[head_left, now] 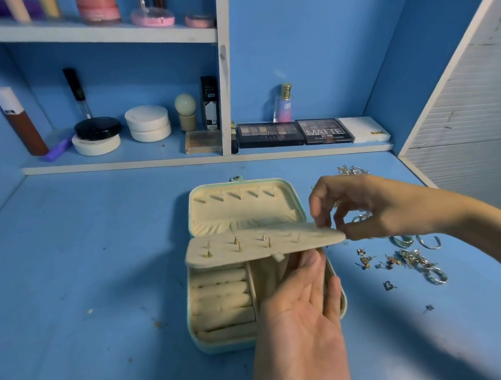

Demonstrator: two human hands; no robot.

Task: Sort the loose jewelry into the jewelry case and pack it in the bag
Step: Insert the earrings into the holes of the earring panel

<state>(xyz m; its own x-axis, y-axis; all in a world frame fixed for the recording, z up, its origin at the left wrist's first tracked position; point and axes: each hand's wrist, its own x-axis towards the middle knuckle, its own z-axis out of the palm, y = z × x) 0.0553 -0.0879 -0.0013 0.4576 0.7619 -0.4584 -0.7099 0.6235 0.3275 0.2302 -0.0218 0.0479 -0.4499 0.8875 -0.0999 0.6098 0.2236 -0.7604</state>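
Observation:
A mint jewelry case (pixel 197 332) lies open on the blue table, its cream lid (pixel 245 209) flat behind it. A cream earring flap (pixel 250 246) holding several gold studs is raised level over the tray. My left hand (pixel 298 304) reaches under the flap, palm up with straight fingers touching its underside. My right hand (pixel 358 208) comes in from the right and pinches the flap's right end between thumb and curled fingers. Loose jewelry (pixel 409 258), both earrings and silver rings, lies right of the case. More chains (pixel 351 171) lie behind my right hand. No bag is in view.
A low shelf along the back wall holds eyeshadow palettes (pixel 270 133), a perfume bottle (pixel 284 103), round compacts (pixel 148 123) and tubes. A white slatted panel (pixel 468 100) closes the right side. A single stud (pixel 428 307) and a small heart piece (pixel 388 285) lie apart near the front right.

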